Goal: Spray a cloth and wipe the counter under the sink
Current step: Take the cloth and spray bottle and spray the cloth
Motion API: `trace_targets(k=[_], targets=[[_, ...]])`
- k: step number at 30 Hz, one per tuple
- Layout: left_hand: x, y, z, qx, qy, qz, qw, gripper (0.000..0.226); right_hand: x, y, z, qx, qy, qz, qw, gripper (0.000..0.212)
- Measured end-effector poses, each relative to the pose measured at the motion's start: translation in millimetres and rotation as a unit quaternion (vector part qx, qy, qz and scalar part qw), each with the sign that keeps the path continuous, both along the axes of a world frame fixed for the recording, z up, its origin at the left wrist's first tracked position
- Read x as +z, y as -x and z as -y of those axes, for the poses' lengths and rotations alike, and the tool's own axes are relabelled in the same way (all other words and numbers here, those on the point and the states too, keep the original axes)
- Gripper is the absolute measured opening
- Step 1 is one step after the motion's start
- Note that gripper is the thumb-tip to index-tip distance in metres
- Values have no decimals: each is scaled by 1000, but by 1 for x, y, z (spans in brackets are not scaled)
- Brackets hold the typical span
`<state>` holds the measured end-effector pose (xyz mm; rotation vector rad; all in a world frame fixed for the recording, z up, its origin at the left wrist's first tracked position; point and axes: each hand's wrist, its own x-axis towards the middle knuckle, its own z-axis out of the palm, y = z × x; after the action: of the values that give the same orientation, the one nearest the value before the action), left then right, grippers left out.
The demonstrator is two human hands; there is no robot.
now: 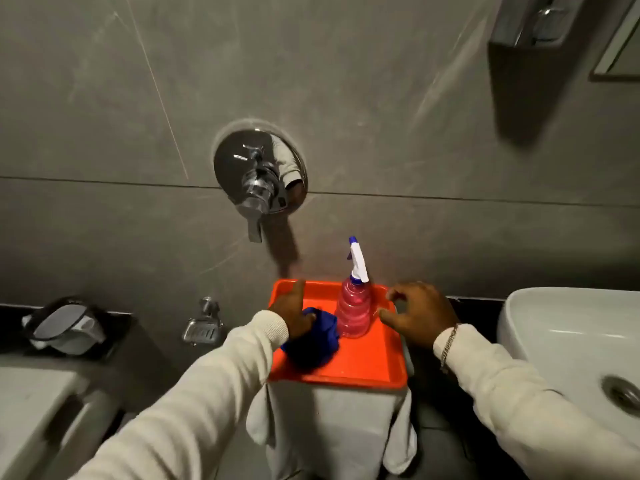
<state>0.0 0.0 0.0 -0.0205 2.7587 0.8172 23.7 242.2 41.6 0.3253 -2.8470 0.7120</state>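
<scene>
An orange tray [363, 365] sits on a stand draped in white fabric. On it lies a crumpled dark blue cloth [317, 344] beside an upright pink spray bottle [354, 313] with a white and blue trigger head. My left hand [294, 313] rests on the cloth, its fingers on the cloth's left part and one finger reaching to the tray's far rim. Just right of the bottle hovers my right hand [419, 311], fingers spread and curled, holding nothing. The white sink basin [568, 341] is at the right edge.
A chrome wall mixer with a lever [259, 174] is set in the grey tiled wall above the tray. A chrome soap holder [202, 327] hangs at lower left. A dark ledge at the left carries a grey and white object [65, 327]. Another white fixture [34, 403] is at the bottom left.
</scene>
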Motion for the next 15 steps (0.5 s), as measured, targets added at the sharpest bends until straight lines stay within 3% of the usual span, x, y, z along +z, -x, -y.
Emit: trace_targets(k=[2,5,8,12,15], targets=[[-9,3,0,19,27,71,997,90,-4,11,0,10,15,97,995,44],[-27,13,-2,67,16,158,985,104,-19,35,6,27,87,147,985,73],[-35,21,-7,57,88,169,980,72,-32,58,22,16,188,156,970,89],[-41,27,-16,86,120,159,976,43,-38,84,46,14,275,147,950,78],[-46,34,-17,80,192,154,966,38,-44,92,61,30,297,115,947,69]])
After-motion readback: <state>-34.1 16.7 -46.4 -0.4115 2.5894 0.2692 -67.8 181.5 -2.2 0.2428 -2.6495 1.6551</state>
